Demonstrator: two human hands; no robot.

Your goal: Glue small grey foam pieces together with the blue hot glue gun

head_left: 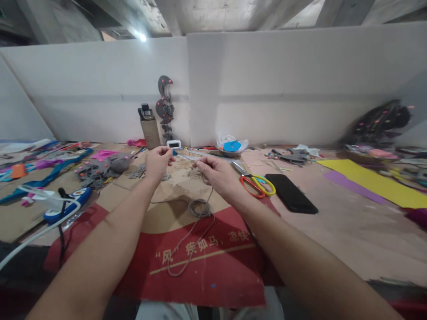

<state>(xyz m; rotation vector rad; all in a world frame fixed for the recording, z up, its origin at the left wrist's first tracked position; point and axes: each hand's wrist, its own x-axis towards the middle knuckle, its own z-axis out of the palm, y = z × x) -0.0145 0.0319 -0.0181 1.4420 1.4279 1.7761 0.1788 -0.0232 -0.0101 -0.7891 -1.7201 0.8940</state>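
Note:
My left hand (pixel 159 162) is raised over the cardboard, thumb and fingertips pinched together, with a thin strand seeming to run from them toward the right hand. My right hand (pixel 216 173) is also closed in a pinch, on a grey cord. From there the grey cord (pixel 199 208) drops to a loose coil on the red and tan cardboard (pixel 213 280), and a long loop of it lies toward the front edge. Small grey cut pieces (pixel 137 172) lie just left of my left hand. Scissors (pixel 256 182) with red and yellow handles rest right of my right hand.
A black phone (pixel 291 193) lies beyond the scissors. Toward the wall stand a bottle (pixel 150 131), a small white clock (pixel 174 144) and a bowl with a blue piece (pixel 232 146). A power strip (pixel 68 206) with cables sits left; yellow sheet (pixel 376 180) right.

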